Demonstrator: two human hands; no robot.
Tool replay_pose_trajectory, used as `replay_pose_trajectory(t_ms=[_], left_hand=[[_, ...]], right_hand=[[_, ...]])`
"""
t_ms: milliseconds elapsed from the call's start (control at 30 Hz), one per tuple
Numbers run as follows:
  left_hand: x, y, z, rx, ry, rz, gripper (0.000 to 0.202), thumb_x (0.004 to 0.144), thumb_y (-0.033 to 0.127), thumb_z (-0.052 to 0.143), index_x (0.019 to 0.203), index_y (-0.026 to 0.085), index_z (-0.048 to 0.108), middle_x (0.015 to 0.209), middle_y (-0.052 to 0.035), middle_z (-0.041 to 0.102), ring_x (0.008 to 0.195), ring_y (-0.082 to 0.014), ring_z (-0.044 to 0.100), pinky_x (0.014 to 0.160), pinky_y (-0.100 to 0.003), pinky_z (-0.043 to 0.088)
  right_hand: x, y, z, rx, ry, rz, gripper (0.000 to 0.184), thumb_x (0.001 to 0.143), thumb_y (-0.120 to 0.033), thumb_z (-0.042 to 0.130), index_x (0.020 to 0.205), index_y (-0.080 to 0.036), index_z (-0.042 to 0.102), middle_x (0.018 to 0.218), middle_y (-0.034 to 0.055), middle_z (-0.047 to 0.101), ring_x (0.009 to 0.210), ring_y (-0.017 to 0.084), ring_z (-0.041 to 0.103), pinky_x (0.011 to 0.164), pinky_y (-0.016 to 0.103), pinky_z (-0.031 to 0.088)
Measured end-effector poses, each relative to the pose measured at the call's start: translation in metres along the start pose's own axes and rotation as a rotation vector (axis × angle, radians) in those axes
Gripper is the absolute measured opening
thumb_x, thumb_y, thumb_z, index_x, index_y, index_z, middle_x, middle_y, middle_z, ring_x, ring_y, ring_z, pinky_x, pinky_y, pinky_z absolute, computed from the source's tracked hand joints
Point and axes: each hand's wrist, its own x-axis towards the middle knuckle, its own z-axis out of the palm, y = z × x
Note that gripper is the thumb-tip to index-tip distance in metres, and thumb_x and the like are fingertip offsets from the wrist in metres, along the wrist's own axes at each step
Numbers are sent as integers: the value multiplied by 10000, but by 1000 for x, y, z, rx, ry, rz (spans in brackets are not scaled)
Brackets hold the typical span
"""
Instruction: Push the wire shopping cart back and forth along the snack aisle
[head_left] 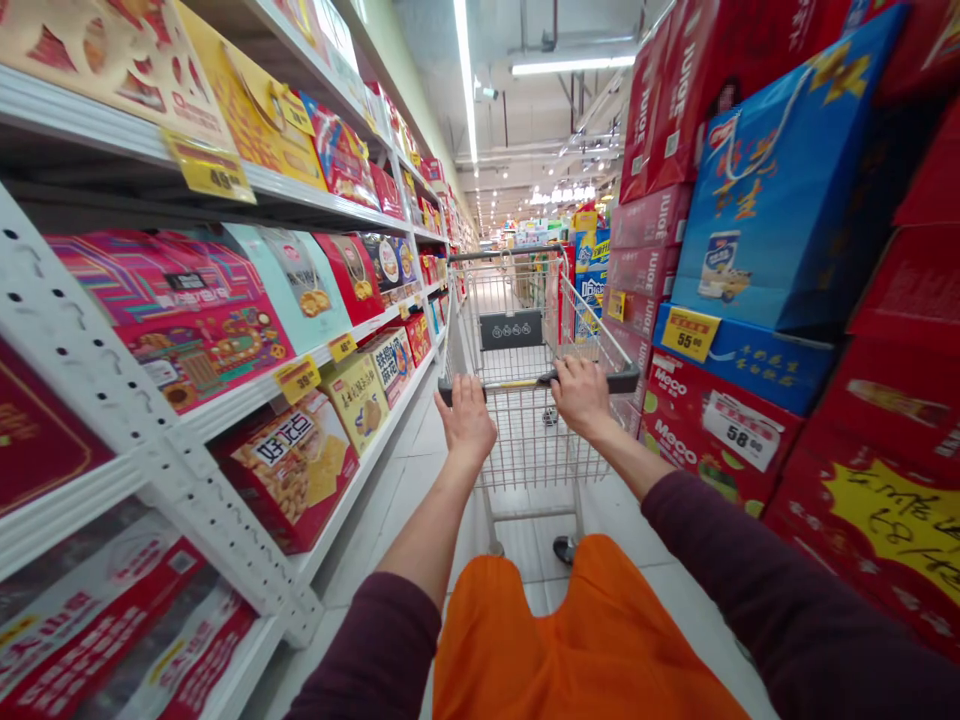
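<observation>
orange pants (525, 640) right up close, then the cart (536, 440) dead ahead, long side pointing down the aisle (397, 500). handle (517, 384) runs crosswise, left hand (468, 420) and right hand (582, 398) both mostly closed, curled over it, neither really nearer. boxes (765, 360) stacked to the right.

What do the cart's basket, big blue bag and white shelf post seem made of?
Silvery wire-grid cart basket: probably plated metal; thin, shiny bars.
Tall blue gift bag: likely glossy coated paper; flat faces, folded edges.
White perforated shelf post: perhaps painted steel; rows of holes, even white coat.
</observation>
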Motion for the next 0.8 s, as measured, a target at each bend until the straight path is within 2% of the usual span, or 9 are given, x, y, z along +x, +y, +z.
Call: replay_pose_trajectory(t_ms=[67,133,267,333,400,467,600,700,800], left_hand=[[0,-4,-1,8,-7,19,659,733,128,395,1384,83,303,1478,-129,296,1389,-242,188,1115,-573,113],[0,-6,-3,11,-9,24,662,732,122,392,1386,88,301,1482,-127,289,1392,-239,183,1119,-567,106],[-1,-4,-3,5,-5,-21,677,723,128,398,1390,79,295,1491,-134,265,1396,-248,167,1116,-566,127],[-1,0,-2,2,0,-40,686,716,141,408,1389,69,294,1492,-140,256,1395,-257,167,1108,-576,144],[0,2,0,7,11,-45,688,713,154,416,1385,66,300,1490,-144,258,1393,-263,172,1103,-577,155],[0,3,0,15,18,-55,684,716,163,420,1384,67,305,1488,-144,264,1391,-266,179,1101,-572,166],[1,-1,-1,20,2,-48,673,724,163,412,1382,69,310,1484,-142,275,1386,-266,198,1099,-575,173],[1,-4,-4,17,-7,-21,671,718,145,404,1381,84,321,1481,-136,285,1384,-265,206,1100,-588,155],[0,-6,-5,12,-1,-13,676,712,137,407,1383,99,326,1474,-139,301,1383,-266,208,1102,-588,148]], right_hand=[[0,3,0,51,20,-54,355,885,-212,403,1179,-144,589,1255,118,546,1094,261,432,914,385,334],[3,21,-5,58,53,-46,363,889,-162,371,1176,-162,594,1275,101,528,1118,240,427,935,362,334],[7,73,-19,-57,81,108,386,887,-130,346,1182,-137,595,1340,127,458,1149,261,407,949,366,336],[5,85,-22,-106,48,155,380,883,-121,348,1149,-124,618,1329,148,465,1137,272,413,937,374,348],[2,79,-19,-119,4,134,365,883,-123,354,1102,-135,646,1298,142,499,1114,267,430,927,373,359],[1,62,-14,-100,-33,56,354,882,-126,362,1078,-147,656,1284,124,520,1118,259,433,932,371,357],[3,30,-8,-19,-48,-6,404,839,-91,390,1195,-115,580,1331,141,484,1156,247,424,956,368,341],[4,32,-14,-5,-103,8,483,820,-154,456,1299,-103,481,1357,158,460,1197,270,409,981,413,327],[1,49,-24,-69,-191,1,433,841,-229,469,1271,-195,515,1362,111,470,1242,303,380,993,523,293]])
